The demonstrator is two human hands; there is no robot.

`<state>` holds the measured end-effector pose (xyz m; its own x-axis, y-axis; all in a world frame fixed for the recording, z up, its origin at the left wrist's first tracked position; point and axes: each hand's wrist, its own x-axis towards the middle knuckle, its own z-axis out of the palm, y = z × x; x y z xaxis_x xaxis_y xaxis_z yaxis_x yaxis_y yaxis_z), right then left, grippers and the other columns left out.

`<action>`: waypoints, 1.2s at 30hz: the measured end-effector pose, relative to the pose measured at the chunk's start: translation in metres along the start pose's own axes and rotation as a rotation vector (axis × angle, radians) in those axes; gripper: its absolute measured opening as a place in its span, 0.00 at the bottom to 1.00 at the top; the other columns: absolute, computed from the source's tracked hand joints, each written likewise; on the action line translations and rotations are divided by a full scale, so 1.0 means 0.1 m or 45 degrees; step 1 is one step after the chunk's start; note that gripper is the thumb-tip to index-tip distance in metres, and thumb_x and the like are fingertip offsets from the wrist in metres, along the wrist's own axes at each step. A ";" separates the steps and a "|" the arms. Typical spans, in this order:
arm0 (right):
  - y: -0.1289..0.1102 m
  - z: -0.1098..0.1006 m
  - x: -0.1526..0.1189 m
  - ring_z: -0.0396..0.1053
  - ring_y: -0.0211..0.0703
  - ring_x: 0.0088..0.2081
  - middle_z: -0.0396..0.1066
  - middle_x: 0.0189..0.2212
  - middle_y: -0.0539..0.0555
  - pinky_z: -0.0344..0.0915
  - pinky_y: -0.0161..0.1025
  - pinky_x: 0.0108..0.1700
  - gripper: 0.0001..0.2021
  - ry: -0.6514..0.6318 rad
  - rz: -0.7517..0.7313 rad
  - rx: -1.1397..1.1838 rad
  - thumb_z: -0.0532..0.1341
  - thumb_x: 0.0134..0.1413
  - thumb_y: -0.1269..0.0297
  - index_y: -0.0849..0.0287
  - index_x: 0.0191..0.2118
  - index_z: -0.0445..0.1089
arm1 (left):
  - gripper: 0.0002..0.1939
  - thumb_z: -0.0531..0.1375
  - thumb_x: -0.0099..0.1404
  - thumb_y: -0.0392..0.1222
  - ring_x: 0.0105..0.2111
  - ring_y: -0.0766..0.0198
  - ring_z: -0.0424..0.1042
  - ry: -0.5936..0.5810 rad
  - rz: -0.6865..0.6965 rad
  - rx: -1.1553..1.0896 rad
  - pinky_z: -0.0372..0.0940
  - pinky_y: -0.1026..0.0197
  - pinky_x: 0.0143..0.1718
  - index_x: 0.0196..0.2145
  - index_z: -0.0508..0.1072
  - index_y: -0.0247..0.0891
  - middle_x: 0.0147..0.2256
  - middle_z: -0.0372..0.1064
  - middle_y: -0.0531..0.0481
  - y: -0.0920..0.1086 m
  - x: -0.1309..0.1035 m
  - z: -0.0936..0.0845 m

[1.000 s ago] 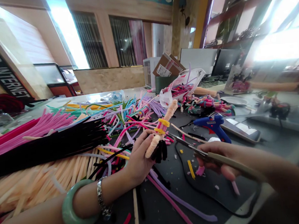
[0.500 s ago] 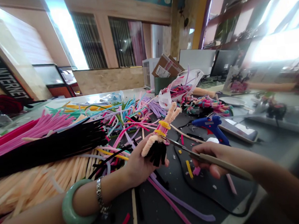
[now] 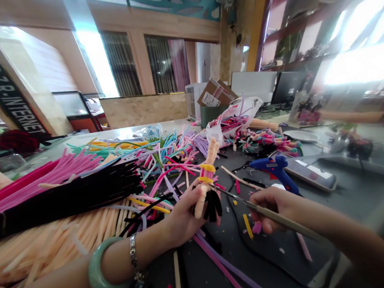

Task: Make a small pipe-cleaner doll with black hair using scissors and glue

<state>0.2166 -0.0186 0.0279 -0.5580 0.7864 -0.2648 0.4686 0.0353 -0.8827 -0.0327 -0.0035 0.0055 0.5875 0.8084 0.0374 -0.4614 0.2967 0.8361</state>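
My left hand is closed around a pipe-cleaner doll. The doll has peach limbs, a pink body with yellow bands, and black strands hanging at its lower end. My right hand grips a pair of scissors by their tan handles. Their narrow metal blades reach left to the doll just below the lower yellow band; whether the tips touch it I cannot tell. Beneath and beside my hands lie yellow offcuts, a pink scrap and a purple pipe cleaner on the dark table surface.
Bundles of black, pink and peach pipe cleaners fill the left side. A blue glue gun lies on the right beside a phone, its dark cable curving across the table. Finished-looking dolls lie farther back.
The doll has turned in my left hand, its peach legs now closer together and its arm pointing more downward. The scissors stay beside it. The whole view has shifted slightly downward in frame.
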 end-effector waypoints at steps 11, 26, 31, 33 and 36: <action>0.00 0.01 0.00 0.53 0.27 0.16 0.63 0.18 0.44 0.50 0.27 0.15 0.18 0.028 0.049 0.015 0.69 0.42 0.50 0.62 0.28 0.72 | 0.15 0.65 0.51 0.42 0.28 0.61 0.71 0.031 -0.014 -0.107 0.68 0.58 0.30 0.36 0.71 0.34 0.31 0.72 0.47 -0.04 0.02 -0.03; -0.08 -0.04 -0.06 0.61 0.37 0.25 0.66 0.20 0.48 0.54 0.32 0.25 0.16 0.361 -0.075 -0.527 0.66 0.46 0.50 0.60 0.25 0.70 | 0.24 0.61 0.53 0.54 0.24 0.62 0.70 -0.050 -0.170 -0.090 0.66 0.60 0.27 0.37 0.77 0.28 0.31 0.71 0.43 0.01 0.01 -0.02; -0.08 -0.05 -0.11 0.60 0.37 0.23 0.67 0.21 0.47 0.52 0.35 0.26 0.11 0.716 -0.211 -1.205 0.64 0.49 0.54 0.57 0.30 0.69 | 0.24 0.58 0.54 0.55 0.23 0.61 0.69 -0.077 -0.193 -0.105 0.64 0.59 0.26 0.36 0.76 0.29 0.29 0.71 0.43 0.01 0.00 -0.02; -0.05 -0.06 -0.12 0.65 0.40 0.25 0.71 0.25 0.49 0.55 0.36 0.28 0.11 0.840 -0.341 -1.398 0.64 0.50 0.55 0.56 0.34 0.69 | 0.21 0.57 0.55 0.52 0.23 0.61 0.69 -0.071 -0.191 -0.140 0.63 0.59 0.26 0.34 0.75 0.30 0.29 0.71 0.43 0.01 0.01 -0.02; -0.01 -0.09 -0.12 0.70 0.46 0.34 0.73 0.33 0.52 0.60 0.38 0.34 0.12 1.028 -0.544 -1.557 0.64 0.51 0.55 0.56 0.37 0.66 | 0.19 0.55 0.55 0.50 0.23 0.60 0.69 -0.072 -0.193 -0.182 0.61 0.59 0.26 0.34 0.73 0.31 0.29 0.71 0.42 0.03 0.01 -0.02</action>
<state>0.2294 -0.0226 0.0356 -0.4727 0.6869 0.5521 0.8611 0.4931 0.1238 -0.0349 -0.0006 0.0065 0.6920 0.7202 -0.0487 -0.4520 0.4850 0.7487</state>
